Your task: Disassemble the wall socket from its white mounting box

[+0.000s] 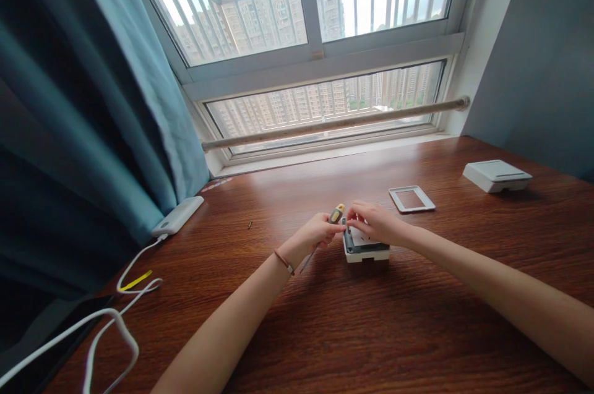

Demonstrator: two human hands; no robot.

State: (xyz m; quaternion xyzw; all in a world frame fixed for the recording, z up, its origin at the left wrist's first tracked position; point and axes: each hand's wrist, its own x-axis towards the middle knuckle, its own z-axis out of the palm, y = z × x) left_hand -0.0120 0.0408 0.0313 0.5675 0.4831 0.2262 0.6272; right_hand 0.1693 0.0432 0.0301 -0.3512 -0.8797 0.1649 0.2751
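A small white box with a dark rim [366, 250] sits on the wooden table [325, 332] in front of me. My left hand [314, 234] is closed round a screwdriver with a yellow and black handle [337, 213]; its thin shaft [307, 263] sticks out below the hand. My right hand [375, 221] rests over the top of the box with fingers pinched together at its left corner; what they pinch is too small to make out. The two hands almost touch above the box.
A white frame plate [412, 199] lies behind the box, a white square unit [496, 175] at far right. A tiny screw [249, 224] lies to the left. A white power bank [178, 216] with cables [116, 320] sits by the teal curtain [93, 122]. Window behind.
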